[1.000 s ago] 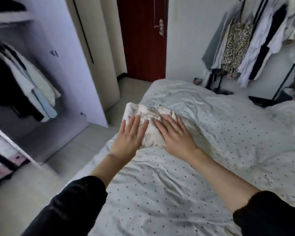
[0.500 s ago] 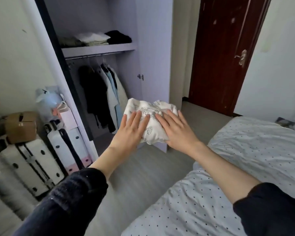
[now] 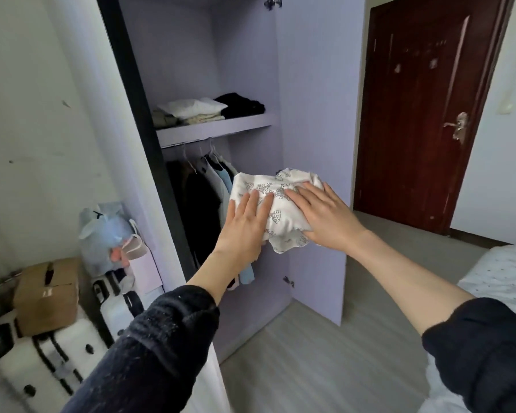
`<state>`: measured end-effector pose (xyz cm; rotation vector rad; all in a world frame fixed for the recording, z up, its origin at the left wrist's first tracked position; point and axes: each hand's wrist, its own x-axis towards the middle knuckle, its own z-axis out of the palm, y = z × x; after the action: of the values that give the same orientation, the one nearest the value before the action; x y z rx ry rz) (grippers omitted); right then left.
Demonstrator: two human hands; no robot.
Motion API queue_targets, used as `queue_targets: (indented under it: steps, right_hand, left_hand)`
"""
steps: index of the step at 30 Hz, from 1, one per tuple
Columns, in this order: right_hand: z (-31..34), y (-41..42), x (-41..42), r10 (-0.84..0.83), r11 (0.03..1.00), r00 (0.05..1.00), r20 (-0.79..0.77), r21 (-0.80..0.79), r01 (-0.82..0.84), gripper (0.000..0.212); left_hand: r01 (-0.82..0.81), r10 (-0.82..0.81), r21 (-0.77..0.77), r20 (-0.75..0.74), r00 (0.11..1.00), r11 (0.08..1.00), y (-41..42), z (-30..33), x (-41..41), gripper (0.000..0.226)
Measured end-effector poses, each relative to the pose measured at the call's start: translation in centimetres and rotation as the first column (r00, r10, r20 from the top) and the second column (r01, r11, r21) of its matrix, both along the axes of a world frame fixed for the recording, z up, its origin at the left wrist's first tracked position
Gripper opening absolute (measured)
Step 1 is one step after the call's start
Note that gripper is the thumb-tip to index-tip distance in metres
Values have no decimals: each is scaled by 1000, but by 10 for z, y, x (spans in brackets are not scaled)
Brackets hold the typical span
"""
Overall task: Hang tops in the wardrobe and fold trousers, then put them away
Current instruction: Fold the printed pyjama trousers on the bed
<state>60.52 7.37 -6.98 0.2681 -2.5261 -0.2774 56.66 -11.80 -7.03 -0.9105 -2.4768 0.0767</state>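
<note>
A folded white garment with a grey mushroom print (image 3: 276, 189) is held in the air between my two hands, in front of the open lilac wardrobe (image 3: 316, 114). My left hand (image 3: 245, 225) grips its left side and my right hand (image 3: 325, 216) lies flat over its right side. The wardrobe shelf (image 3: 215, 129) above carries a white folded pile (image 3: 191, 110) and a black folded pile (image 3: 240, 104). Under the shelf, several tops on hangers (image 3: 203, 198) fill the rail, partly hidden behind the garment and my left arm.
The wardrobe's open door (image 3: 319, 248) stands right behind my hands. A dark red room door (image 3: 423, 114) is shut at the right. A cardboard box (image 3: 46, 293), white suitcases (image 3: 42, 359) and a blue bag (image 3: 105, 234) crowd the floor at left. The bed's corner (image 3: 498, 281) shows at right.
I have turned from the bed to the wardrobe, carrying the folded garment off the bed and up toward the open compartment. Both hands kept their hold throughout.
</note>
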Motion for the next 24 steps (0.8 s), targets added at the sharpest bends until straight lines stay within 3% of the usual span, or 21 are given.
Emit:
queue_targets:
  steps: [8,13,16,20,24]
  right_hand:
    - [30,16,-109,-103,994,995,-3,-22,103,82]
    - [49,63,-191,-137,987,990,22,91,134,81]
    - [62,90,-261,-114,984,993,5,137,113,81]
    - [86,119,-351,-51,995,998,-22,84,53,80]
    - [119,141,-431,80,996,997,13,29,-81,78]
  left_hand:
    - [98,-100,-17,-98,990,995,26,28,-139,87]
    - [87,-87,58,8,996,995,75,28,-220,88]
    - [32,-32,83,5,999,996,102,40,-281,88]
    - [-15,18,66,-58,998,998,124,77,-357,89]
    - [-73,73,20,6,997,997,139,113,-423,89]
